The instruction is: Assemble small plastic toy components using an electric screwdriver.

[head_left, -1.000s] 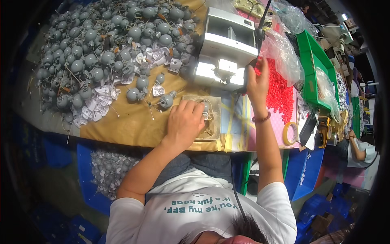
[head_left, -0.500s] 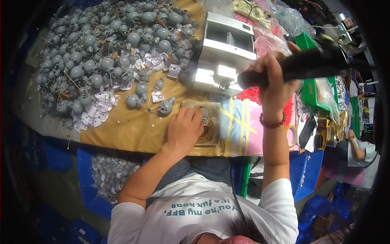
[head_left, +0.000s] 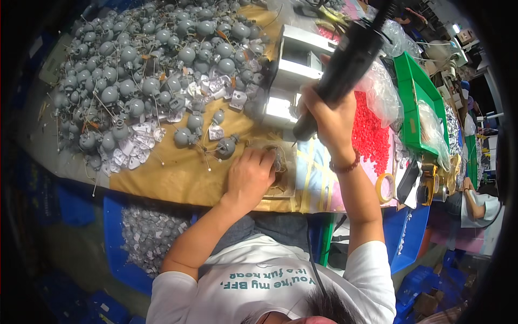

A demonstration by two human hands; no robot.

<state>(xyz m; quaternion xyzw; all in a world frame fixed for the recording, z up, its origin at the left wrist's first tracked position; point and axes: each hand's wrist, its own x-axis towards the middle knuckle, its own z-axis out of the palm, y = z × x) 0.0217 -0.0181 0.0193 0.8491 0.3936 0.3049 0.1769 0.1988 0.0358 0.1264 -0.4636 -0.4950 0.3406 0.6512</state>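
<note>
My right hand (head_left: 335,123) is wrapped round a black electric screwdriver (head_left: 348,62). The driver slants, its thin bit pointing down near the right side of a clear, flat fixture block (head_left: 289,189). My left hand (head_left: 249,175) rests at the fixture's left side, fingers curled against a small grey part (head_left: 279,160) seated in it. My fingers hide much of that part. Just beyond my left hand lie a few grey ball-shaped pieces (head_left: 226,147) with thin wires and a white plate (head_left: 216,133).
A large heap of grey ball-shaped pieces (head_left: 129,75) with wires covers the left of the table. A white and silver box-shaped machine (head_left: 280,110) stands behind the fixture. Red small parts (head_left: 369,129), tape (head_left: 384,187) and a green tray (head_left: 407,102) lie right. A blue bin (head_left: 115,237) sits below.
My right hand has brought the screwdriver from the silver machine leftward and nearer, tilting its bit down toward the fixture. My left hand stays at the grey part.
</note>
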